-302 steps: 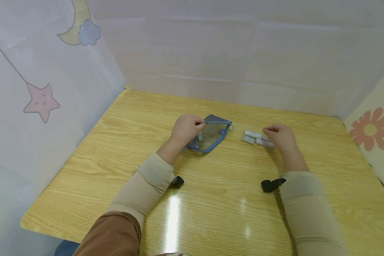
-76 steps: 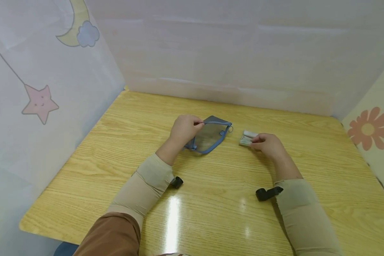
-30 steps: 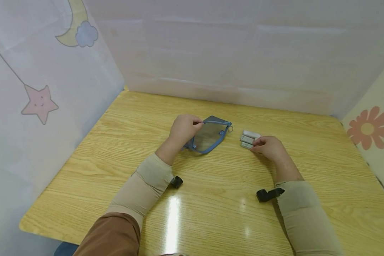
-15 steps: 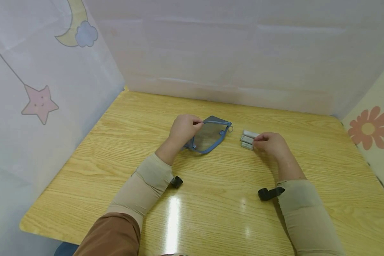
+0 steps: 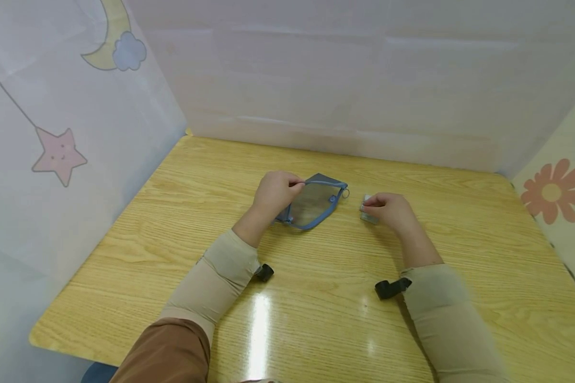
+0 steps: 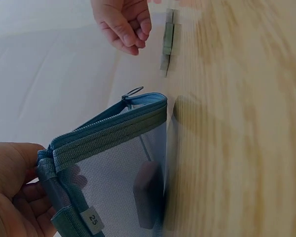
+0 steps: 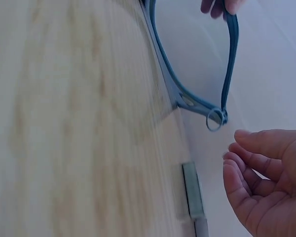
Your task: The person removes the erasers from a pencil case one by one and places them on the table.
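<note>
My left hand (image 5: 276, 194) pinches the rim of a blue-edged mesh zipper pouch (image 5: 322, 217), holding its mouth wide. Through the mesh in the left wrist view a dark block (image 6: 148, 195) shows inside. Right of the pouch lie a few small flat grey-green blocks (image 5: 368, 217), side by side and touching; their kind is unclear. My right hand (image 5: 390, 211) hovers over them and partly hides them in the head view. In the right wrist view its fingers (image 7: 237, 173) are loosely bent, apart from the thumb, and hold nothing; one block (image 7: 192, 190) lies nearby.
Everything lies on a wood-grain table (image 5: 316, 298). A pale wall (image 5: 316, 74) stands behind it, with printed side walls left and right. A metal ring (image 7: 215, 120) hangs from the pouch's zipper end.
Ten seconds ago the blocks lay in two rows; by one second ago they sat stacked side by side. Since then my right hand has lifted off and shifted left over them. My left hand stays put.
</note>
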{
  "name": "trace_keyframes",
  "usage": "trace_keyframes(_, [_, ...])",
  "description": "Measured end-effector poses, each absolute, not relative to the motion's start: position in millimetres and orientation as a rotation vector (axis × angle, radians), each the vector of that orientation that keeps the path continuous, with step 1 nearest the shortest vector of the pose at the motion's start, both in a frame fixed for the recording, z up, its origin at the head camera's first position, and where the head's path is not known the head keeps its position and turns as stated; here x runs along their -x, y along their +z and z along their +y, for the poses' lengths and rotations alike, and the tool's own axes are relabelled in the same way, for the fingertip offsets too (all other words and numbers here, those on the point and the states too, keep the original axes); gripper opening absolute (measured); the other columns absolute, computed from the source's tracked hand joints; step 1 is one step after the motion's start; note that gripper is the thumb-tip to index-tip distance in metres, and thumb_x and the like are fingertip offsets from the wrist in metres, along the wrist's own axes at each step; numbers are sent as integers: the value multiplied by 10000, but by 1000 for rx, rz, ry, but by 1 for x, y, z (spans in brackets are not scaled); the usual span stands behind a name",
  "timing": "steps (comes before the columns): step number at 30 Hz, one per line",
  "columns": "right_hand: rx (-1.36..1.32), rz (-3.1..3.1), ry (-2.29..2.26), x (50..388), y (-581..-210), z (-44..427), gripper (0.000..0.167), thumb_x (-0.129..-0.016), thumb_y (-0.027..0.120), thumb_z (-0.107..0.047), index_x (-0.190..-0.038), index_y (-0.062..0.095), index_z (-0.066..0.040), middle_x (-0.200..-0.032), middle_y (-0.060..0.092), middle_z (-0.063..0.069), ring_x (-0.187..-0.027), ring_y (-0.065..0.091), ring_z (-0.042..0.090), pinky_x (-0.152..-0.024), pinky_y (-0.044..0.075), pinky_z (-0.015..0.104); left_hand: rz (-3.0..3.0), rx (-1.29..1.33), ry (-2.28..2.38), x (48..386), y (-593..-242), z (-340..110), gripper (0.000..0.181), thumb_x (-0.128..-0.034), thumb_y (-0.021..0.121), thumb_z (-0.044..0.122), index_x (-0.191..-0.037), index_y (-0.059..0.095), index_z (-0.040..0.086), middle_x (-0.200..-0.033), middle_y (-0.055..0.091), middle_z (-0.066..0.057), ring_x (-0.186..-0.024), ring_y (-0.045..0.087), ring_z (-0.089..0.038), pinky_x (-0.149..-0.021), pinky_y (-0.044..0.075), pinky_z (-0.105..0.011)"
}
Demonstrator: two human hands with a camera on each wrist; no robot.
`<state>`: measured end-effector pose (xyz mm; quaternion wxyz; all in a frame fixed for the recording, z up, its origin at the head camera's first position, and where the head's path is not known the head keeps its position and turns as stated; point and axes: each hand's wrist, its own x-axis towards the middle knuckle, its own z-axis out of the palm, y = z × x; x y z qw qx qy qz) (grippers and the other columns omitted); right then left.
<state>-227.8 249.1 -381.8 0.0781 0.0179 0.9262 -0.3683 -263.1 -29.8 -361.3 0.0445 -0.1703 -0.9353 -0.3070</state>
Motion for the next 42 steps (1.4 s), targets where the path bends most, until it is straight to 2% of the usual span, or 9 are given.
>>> trace_keyframes(7, [-29,2749,-1099,231,-378,231,281,-889,596,-309,-1085,630,-111,-1048,597,86,-973,525,265,-788,440,395,-2832,519,-929,264,-362,-28,194,-903,581,283,-970,739,192,-967,692,52,-861,638,-98,-738,505,-250])
trace_keyframes(11, [-23,2730,-1127,231,-376,226,297,-892,596,-294,-1109,630,-95,-1060,598,88,-984,526,261,-800,439,394,-2828,507,-938,265,-362,-28,202,-902,583,290,-979,736,185,-978,691,49,-900,637,-110,-771,502,-261])
trace_keyframes(16, [5,2733,-1146,228,-376,221,270,-890,602,-273,-1091,640,-96,-1033,604,79,-937,529,239,-758,443,347,-2818,482,-979,265,-361,-28,207,-896,589,302,-995,732,189,-982,692,45,-925,635,-119,-795,497,-270])
trace_keyframes(31, [94,2743,-1203,222,-374,209,212,-881,620,-222,-1030,661,-77,-967,621,73,-874,543,211,-728,455,323,-2745,471,-1164,272,-367,-32,212,-881,612,306,-999,729,175,-976,694,29,-899,636,-117,-765,502,-267])
trace_keyframes(42, [156,2700,-1197,220,-371,188,251,-890,607,-204,-1093,645,-61,-1011,608,86,-918,552,230,-766,472,362,-2639,489,-1259,274,-372,-35,210,-879,616,291,-1004,729,165,-963,697,24,-868,638,-99,-725,506,-246])
